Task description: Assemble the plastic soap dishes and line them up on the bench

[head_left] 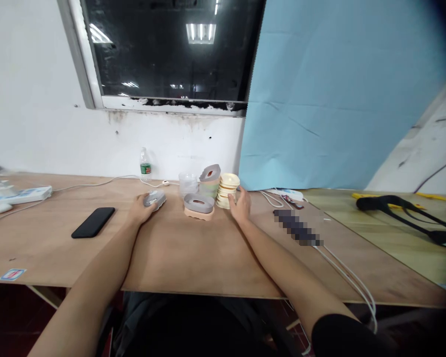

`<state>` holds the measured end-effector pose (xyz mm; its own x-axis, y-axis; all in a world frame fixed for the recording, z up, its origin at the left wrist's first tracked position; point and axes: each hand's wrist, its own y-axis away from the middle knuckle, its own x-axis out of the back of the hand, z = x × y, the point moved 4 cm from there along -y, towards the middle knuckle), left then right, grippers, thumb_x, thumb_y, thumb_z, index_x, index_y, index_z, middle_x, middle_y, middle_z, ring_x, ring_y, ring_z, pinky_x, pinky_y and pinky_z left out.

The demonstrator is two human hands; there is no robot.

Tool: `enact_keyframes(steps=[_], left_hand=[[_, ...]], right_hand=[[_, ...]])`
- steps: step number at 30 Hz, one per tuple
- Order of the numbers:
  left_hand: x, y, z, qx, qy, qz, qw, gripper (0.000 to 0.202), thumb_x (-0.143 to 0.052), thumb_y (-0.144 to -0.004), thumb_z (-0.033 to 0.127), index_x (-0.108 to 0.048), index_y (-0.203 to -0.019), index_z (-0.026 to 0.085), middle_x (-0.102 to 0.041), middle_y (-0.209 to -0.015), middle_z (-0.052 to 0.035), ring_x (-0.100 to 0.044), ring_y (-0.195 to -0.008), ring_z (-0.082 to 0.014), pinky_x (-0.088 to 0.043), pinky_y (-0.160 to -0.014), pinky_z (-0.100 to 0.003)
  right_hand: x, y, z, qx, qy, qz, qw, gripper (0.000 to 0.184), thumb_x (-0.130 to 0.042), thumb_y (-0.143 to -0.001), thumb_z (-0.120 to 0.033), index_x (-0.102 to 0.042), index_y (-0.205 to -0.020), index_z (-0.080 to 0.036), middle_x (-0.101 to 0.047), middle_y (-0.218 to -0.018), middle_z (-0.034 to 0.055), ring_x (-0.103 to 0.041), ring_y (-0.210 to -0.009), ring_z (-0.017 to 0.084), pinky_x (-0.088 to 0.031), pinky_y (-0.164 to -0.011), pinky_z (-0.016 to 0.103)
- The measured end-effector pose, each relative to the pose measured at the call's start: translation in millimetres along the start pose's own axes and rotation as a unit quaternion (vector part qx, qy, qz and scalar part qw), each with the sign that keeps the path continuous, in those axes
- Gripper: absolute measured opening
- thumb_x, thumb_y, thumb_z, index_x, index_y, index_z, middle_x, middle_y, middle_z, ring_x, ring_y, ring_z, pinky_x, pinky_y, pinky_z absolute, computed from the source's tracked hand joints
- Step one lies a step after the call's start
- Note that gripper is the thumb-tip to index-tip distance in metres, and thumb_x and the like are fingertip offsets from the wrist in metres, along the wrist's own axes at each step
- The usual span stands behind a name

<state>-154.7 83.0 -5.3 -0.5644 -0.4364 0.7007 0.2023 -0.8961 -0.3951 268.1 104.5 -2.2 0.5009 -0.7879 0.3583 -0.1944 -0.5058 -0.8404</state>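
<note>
My left hand is closed around the edge of a grey oval soap dish that lies on the table. On the right, my right hand holds the side of a stack of cream-yellow dishes, thumb in front and fingers behind. Between the hands, a grey soap dish with a slot in its bottom rests on a peach-coloured dish. Behind them, another grey dish leans tilted on a pale green piece, beside clear plastic dishes.
A black phone lies left of my left arm. A bottle stands by the wall. Power strips and white cables occupy both sides. Right of my right arm lies a dark, pixelated object; black straps lie farther right.
</note>
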Motion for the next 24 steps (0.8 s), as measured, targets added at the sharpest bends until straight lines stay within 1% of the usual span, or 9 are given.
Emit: enact_keyframes(steps=[6,8,13,17,20,24], left_hand=[[-0.9,5.3,17.0,-0.078,0.035,0.007,0.996,0.065,-0.057,-0.077,0.051,-0.049,-0.131,0.017,-0.052,-0.132,-0.0127,-0.051,-0.12,-0.0278,-0.038,-0.103,-0.036],[-3.2,7.4,20.9,-0.091,0.043,0.014,0.995,0.064,-0.058,-0.076,0.05,-0.05,-0.13,0.018,-0.051,-0.132,-0.0121,-0.051,-0.12,-0.0271,-0.038,-0.103,-0.035],[-8.2,8.4,18.6,-0.059,0.045,0.038,0.997,0.063,-0.059,-0.076,0.049,-0.05,-0.129,0.017,-0.05,-0.131,-0.013,-0.053,-0.117,-0.0265,-0.039,-0.102,-0.036],[-4.7,7.8,18.0,-0.038,0.048,0.061,0.996,0.06,-0.057,-0.078,0.048,-0.05,-0.129,0.017,-0.051,-0.13,-0.0126,-0.052,-0.119,-0.0257,-0.038,-0.103,-0.035],[-3.2,9.2,19.4,-0.025,0.054,0.054,0.997,0.061,-0.057,-0.077,0.048,-0.05,-0.13,0.018,-0.051,-0.131,-0.0126,-0.052,-0.118,-0.0264,-0.039,-0.103,-0.035],[-2.2,11.0,18.2,-0.03,0.067,0.057,0.996,0.061,-0.057,-0.077,0.048,-0.05,-0.128,0.016,-0.052,-0.13,-0.0123,-0.051,-0.119,-0.0267,-0.038,-0.104,-0.036]], right_hand=[[-5.0,2.8,-10.3,0.039,0.01,-0.021,0.999,0.053,-0.048,-0.086,-0.04,-0.041,-0.132,-0.012,-0.052,-0.129,0.018,-0.046,-0.119,0.029,-0.037,-0.1,0.045],[-6.8,6.4,-11.3,0.039,0.019,-0.035,0.998,0.054,-0.048,-0.086,-0.04,-0.04,-0.133,-0.012,-0.051,-0.13,0.018,-0.045,-0.119,0.03,-0.037,-0.099,0.045],[-3.6,15.2,-5.5,-0.025,0.056,-0.033,0.998,0.057,-0.043,-0.088,-0.043,-0.038,-0.135,-0.013,-0.053,-0.128,0.0192,-0.046,-0.118,0.032,-0.035,-0.098,0.05],[-2.4,16.0,-11.3,-0.014,0.055,-0.046,0.997,0.06,-0.042,-0.088,-0.05,-0.036,-0.136,-0.014,-0.051,-0.13,0.019,-0.046,-0.119,0.033,-0.035,-0.098,0.051],[-1.6,16.2,-16.1,-0.012,0.055,-0.045,0.997,0.063,-0.041,-0.088,-0.053,-0.036,-0.137,-0.013,-0.049,-0.132,0.0199,-0.044,-0.12,0.034,-0.034,-0.098,0.052],[0.5,17.8,-17.7,-0.015,0.049,-0.048,0.998,0.064,-0.042,-0.087,-0.053,-0.036,-0.137,-0.014,-0.049,-0.131,0.02,-0.044,-0.12,0.034,-0.034,-0.098,0.053]])
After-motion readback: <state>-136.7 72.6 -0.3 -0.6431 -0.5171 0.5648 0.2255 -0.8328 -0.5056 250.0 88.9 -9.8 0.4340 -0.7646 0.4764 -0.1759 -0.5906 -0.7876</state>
